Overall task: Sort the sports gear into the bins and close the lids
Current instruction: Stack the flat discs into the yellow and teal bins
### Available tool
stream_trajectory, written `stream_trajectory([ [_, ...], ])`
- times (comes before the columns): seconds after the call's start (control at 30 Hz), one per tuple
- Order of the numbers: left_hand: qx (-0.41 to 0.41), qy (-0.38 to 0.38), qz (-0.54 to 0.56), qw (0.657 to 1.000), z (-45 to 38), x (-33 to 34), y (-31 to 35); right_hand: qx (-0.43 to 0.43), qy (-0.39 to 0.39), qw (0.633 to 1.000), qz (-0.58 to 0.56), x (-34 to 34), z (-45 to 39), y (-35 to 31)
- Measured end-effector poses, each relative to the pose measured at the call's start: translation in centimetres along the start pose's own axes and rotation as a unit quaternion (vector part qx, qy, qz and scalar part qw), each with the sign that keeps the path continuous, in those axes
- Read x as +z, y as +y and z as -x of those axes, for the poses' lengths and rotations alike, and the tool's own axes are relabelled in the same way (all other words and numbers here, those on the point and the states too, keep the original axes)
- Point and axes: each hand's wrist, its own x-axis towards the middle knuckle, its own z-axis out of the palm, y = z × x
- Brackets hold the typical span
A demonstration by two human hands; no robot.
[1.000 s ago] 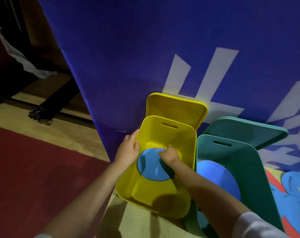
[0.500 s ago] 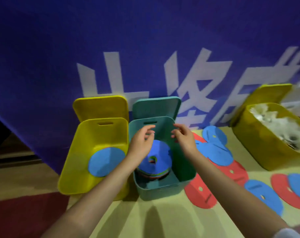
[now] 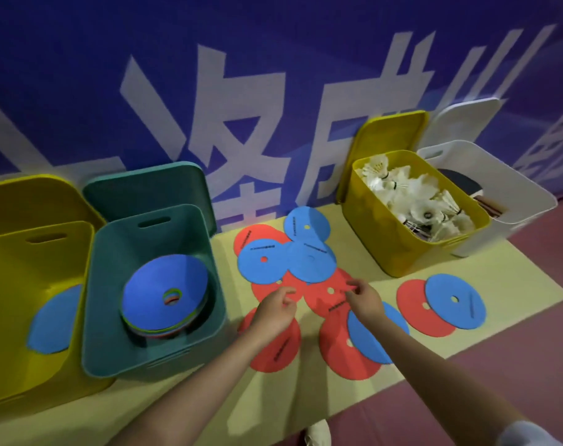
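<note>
Several flat red discs (image 3: 327, 296) and blue discs (image 3: 309, 263) lie scattered on a pale yellow mat (image 3: 354, 397). My left hand (image 3: 275, 309) and my right hand (image 3: 362, 299) hover just above the red discs in the middle, fingers apart, holding nothing. A teal bin (image 3: 103, 320) on the left holds a stack of discs with a blue one (image 3: 164, 292) on top. Left of it, a yellow bin (image 3: 10, 284) holds one blue disc (image 3: 53, 320). Both lids stand open behind them.
On the right, another yellow bin (image 3: 370, 220) is full of white shuttlecocks (image 3: 412, 194), lid up. Behind it a white bin (image 3: 499, 185) holds paddles. A blue banner wall (image 3: 241, 75) backs everything. Dark red floor (image 3: 515, 375) borders the mat. A white shoe tip (image 3: 318, 434) shows below.
My hands left the blue disc in the left yellow bin, passed over the teal bin, and now hover above the loose discs on the mat. My view swung right.
</note>
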Motion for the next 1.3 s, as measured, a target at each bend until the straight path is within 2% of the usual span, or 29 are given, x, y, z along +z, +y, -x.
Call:
stream_trajectory([
  [0.07,-0.035,0.002,-0.006,0.999,-0.9,3.1,-1.1,-0.014,-0.025,0.994,0.107,-1.4,-1.4,2.6],
  [0.17,-0.118,-0.026,-0.001,0.993,-1.8,7.6,-2.4,-0.017,-0.068,0.963,0.262,-3.0,-3.0,5.9],
  [0.23,-0.144,-0.029,-0.017,0.989,-2.5,10.5,-2.6,-0.002,-0.099,0.952,0.290,-3.6,-3.9,7.7],
  [0.33,-0.134,-0.010,-0.107,0.985,-2.7,14.1,-1.9,-0.024,-0.127,0.931,0.342,-3.7,-4.0,9.5],
  [0.43,-0.147,0.035,-0.145,0.978,-2.2,16.5,-1.3,-0.045,-0.098,0.932,0.346,-3.2,-3.3,10.4],
  [0.53,-0.171,0.067,-0.122,0.975,-2.5,16.9,-1.8,-0.026,-0.068,0.944,0.322,-3.3,-3.4,10.7],
  [0.63,-0.146,0.062,-0.069,0.985,-2.8,16.6,-1.8,-0.039,-0.059,0.940,0.334,-3.6,-4.0,10.9],
  [0.73,-0.131,0.020,-0.040,0.990,-2.6,17.0,-1.5,-0.065,-0.051,0.940,0.332,-3.5,-4.0,11.1],
  [0.87,-0.127,-0.014,-0.051,0.990,-2.2,16.9,-2.1,-0.059,-0.060,0.950,0.300,-3.5,-3.9,11.4],
  [0.97,-0.111,-0.019,0.004,0.994,-2.1,16.3,-2.0,-0.042,-0.088,0.961,0.260,-4.0,-4.3,11.5],
  [1.1,-0.091,0.014,0.088,0.992,-1.8,13.9,-0.6,-0.037,-0.145,0.984,0.093,-4.6,-4.6,12.3],
  [1.17,-0.073,0.041,0.123,0.989,-1.4,11.6,0.6,-0.003,-0.163,0.986,-0.036,-4.8,-4.0,11.4],
  [1.3,-0.024,0.106,0.187,0.976,-0.2,5.8,3.4,0.027,-0.188,0.950,-0.247,-4.8,-2.8,6.3],
])
